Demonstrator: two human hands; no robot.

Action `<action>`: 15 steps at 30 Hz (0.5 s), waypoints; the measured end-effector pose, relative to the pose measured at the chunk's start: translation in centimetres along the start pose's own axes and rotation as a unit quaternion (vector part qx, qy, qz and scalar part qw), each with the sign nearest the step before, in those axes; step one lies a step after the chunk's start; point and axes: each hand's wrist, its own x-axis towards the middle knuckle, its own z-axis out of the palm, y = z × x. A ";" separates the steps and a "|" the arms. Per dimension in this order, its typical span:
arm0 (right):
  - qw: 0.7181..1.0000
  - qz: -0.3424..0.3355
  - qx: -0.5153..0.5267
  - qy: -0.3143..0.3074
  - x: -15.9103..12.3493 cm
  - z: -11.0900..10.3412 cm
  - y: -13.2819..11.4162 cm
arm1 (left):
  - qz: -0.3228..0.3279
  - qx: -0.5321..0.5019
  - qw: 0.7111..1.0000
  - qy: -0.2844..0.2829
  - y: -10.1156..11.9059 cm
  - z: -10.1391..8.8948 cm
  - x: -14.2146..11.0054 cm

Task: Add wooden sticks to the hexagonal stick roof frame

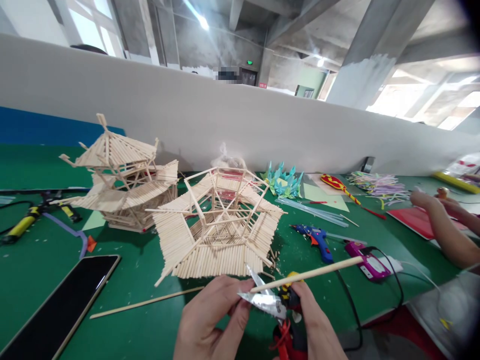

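Note:
My left hand (pixel 213 320) pinches the end of a thin wooden stick (pixel 315 275) between thumb and fingers. My right hand (pixel 315 325) is closed around a pair of shears (pixel 266 302) with red, black and yellow handles. The shears' blades are apart, and the stick passes between them close to my left fingertips, its long part slanting up to the right. Just beyond the blades stands a pavilion frame of wooden sticks (pixel 221 260) with an open upper part. Another stick (pixel 146 302) lies on the table left of my left hand.
A tiered stick pagoda (pixel 120 185) stands at the back left. A phone (pixel 63 310) lies at the front left. To the right are a blue glue gun (pixel 317 242), a magenta power strip (pixel 369 260) and cables. Another person's arms (pixel 446 225) are over a red sheet (pixel 410 222).

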 end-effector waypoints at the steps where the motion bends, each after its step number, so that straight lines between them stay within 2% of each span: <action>1: 1.000 0.005 -0.002 0.009 -0.1 0.1 -0.1 | 0.005 0.001 1.000 -0.009 -0.1 0.0 0.0; 3: 0.999 0.022 -0.001 0.024 -0.3 0.4 -0.1 | 0.015 0.006 1.000 -0.024 -0.2 -0.1 0.1; 10: 0.998 0.055 -0.001 0.016 -0.8 0.9 -0.2 | 0.041 0.032 0.996 -0.072 -0.4 -0.4 0.0; 15: 0.998 0.050 -0.019 0.033 -1.4 0.9 -0.1 | 0.064 0.062 0.995 -0.045 -0.9 0.2 -0.7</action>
